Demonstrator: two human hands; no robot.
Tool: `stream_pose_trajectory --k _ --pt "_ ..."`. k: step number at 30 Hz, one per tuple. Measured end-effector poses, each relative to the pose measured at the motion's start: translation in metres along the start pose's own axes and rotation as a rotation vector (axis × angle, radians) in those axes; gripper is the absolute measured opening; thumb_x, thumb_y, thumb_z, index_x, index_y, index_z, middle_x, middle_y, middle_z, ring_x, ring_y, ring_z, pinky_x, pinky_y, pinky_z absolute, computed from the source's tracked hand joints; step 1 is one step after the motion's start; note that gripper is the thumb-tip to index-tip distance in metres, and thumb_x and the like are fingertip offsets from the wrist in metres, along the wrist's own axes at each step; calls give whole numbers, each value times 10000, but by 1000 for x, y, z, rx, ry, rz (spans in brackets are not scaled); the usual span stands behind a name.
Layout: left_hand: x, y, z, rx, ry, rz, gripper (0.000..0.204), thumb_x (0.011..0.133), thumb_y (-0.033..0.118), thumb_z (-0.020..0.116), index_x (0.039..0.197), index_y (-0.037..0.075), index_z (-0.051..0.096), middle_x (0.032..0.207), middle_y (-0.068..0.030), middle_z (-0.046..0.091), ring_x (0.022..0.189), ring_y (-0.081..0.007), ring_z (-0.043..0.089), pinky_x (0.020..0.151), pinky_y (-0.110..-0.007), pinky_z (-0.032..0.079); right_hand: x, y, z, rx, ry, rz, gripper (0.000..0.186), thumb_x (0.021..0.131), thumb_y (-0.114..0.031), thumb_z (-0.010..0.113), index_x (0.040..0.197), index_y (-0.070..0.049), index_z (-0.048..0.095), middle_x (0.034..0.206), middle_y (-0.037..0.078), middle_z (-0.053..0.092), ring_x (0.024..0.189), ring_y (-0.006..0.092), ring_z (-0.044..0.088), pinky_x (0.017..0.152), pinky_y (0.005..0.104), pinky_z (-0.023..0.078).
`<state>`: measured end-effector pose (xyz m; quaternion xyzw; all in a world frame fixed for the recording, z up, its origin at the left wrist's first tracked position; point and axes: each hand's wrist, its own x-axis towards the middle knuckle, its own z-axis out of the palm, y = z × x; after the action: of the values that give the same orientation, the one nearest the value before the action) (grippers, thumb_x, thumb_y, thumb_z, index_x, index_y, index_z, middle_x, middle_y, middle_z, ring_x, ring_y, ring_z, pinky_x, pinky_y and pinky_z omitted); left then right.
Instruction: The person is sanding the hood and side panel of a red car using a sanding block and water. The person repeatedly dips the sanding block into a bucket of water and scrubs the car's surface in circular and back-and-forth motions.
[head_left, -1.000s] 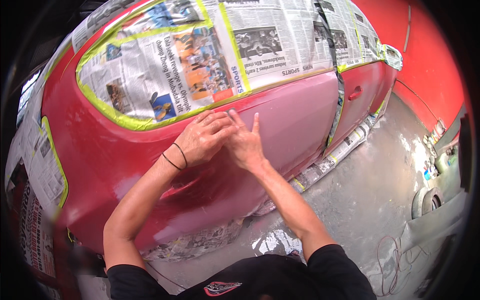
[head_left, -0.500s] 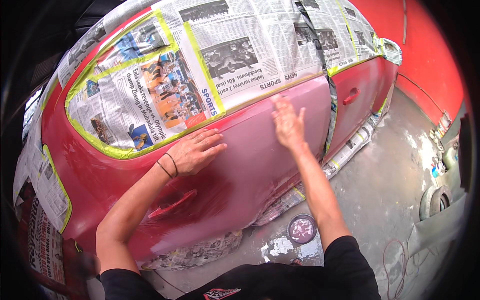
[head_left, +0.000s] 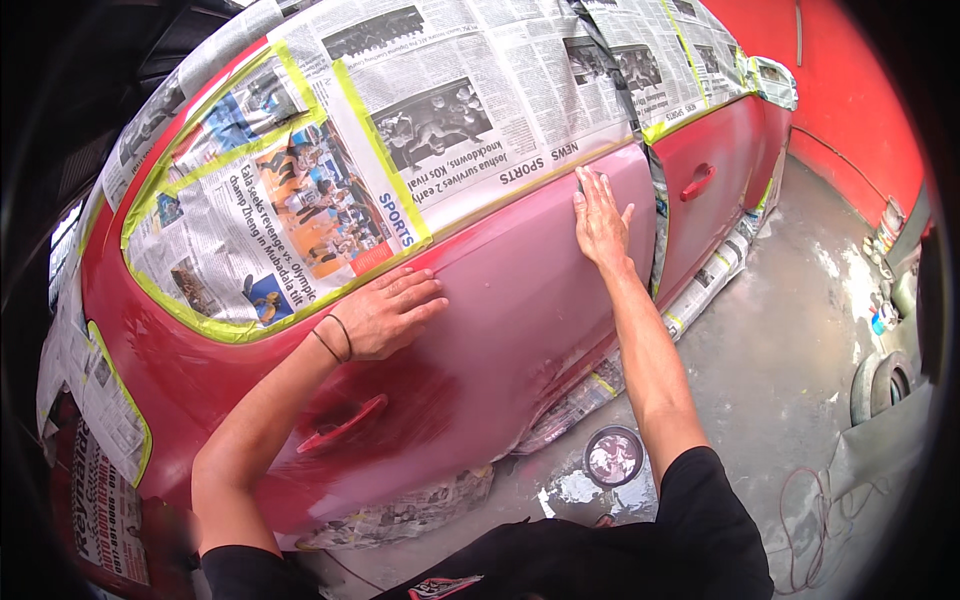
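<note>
The red car door (head_left: pixel 480 330), partly covered in a dull pink coat, stretches before me. My left hand (head_left: pixel 393 310) rests on it with fingers stretched out, just below the rear window (head_left: pixel 250 240) masked with newspaper and yellow tape. Farther right, my right hand (head_left: pixel 602 215) lies on the door near its top edge, fingers extended toward the masked side window. A red door handle (head_left: pixel 342 422) is below my left hand. Another handle (head_left: pixel 697 182) is on the door to the right, past a dark strip of masking.
A round container (head_left: pixel 613 457) with pinkish contents stands on the grey floor below the door. At the right are tires (head_left: pixel 878 388), small cans (head_left: pixel 881 320), a loose thin hose (head_left: pixel 810 530) and a red wall (head_left: pixel 850 100). Paper-wrapped trim runs along the car's bottom.
My right hand has moved away from my left, rightward and up along the door's top edge. My left hand has settled lower. More of the round container now shows.
</note>
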<state>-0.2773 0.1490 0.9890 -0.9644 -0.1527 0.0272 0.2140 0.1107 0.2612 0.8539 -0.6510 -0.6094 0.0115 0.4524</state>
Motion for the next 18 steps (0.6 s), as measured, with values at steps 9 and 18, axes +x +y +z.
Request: stream_pose_trajectory --k 9,18 --pt "36 -17 31 57 -46 74 572 951 235 730 1485 122 560 1555 -146 526 1495 -352 467 1237 -525 381 -67 -53 56 -83 4 -281 580 1155 -495 311 1702 -305 286 1773 -33 270 1653 235 173 1277 728 119" --pt "56 -12 19 -101 -88 51 596 965 318 704 1494 93 544 1618 -170 460 1557 -368 371 1274 -539 310 -35 -41 54 105 91 45 605 1153 -475 336 1699 -217 299 1772 85 262 1639 382 182 1239 766 168"
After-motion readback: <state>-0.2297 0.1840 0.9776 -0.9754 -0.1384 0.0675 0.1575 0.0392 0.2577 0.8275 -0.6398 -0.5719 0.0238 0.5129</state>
